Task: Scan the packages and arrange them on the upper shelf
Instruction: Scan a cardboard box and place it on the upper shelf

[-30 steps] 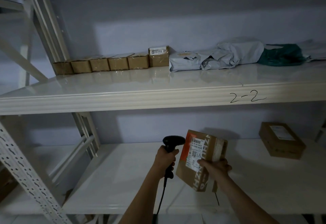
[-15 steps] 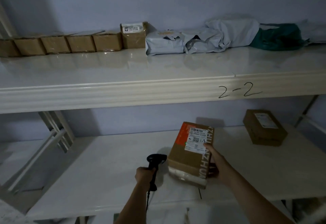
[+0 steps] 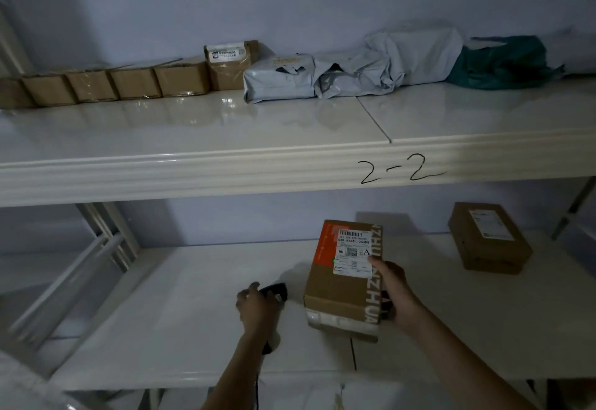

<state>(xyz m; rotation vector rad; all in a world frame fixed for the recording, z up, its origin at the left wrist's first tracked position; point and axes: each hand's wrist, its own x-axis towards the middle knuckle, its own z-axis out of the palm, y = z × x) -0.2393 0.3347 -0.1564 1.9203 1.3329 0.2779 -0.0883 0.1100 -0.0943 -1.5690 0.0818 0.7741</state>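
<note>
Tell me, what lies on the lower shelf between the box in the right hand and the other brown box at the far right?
Nothing: in the head view only bare white shelf separates the held box from the brown box.

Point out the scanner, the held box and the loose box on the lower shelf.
scanner (image 3: 278, 293), head view, on its dark head beside the left hand
held box (image 3: 335, 293), head view, on its bare brown top face
loose box (image 3: 483, 248), head view, on its near side face
</note>
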